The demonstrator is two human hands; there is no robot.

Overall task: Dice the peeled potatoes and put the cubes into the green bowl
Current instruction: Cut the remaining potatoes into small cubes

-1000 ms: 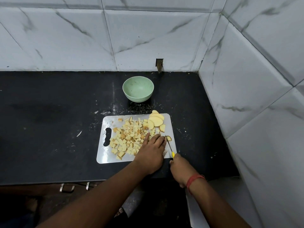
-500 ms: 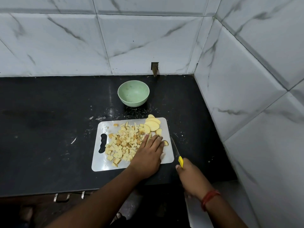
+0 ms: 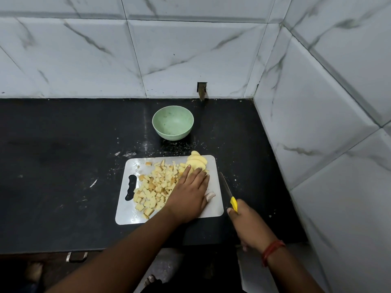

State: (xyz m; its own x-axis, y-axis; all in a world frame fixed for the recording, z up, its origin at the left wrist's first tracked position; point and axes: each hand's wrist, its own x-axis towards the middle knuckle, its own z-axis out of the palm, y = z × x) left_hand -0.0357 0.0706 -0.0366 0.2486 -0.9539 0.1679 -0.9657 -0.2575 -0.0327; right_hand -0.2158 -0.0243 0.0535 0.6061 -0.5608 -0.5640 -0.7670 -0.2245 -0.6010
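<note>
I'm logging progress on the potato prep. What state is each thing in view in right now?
green bowl: upright, no cubes inside
potato cubes: diced, piled on the board
potato slices: sliced, not yet diced
cutting board: flat on the counter
knife: held off the board's right edge
left hand: flat, fingers reaching the slices
right hand: gripping the knife's yellow handle

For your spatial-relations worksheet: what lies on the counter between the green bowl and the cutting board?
In the head view, only bare black counter with pale specks separates the green bowl from the cutting board.
</note>
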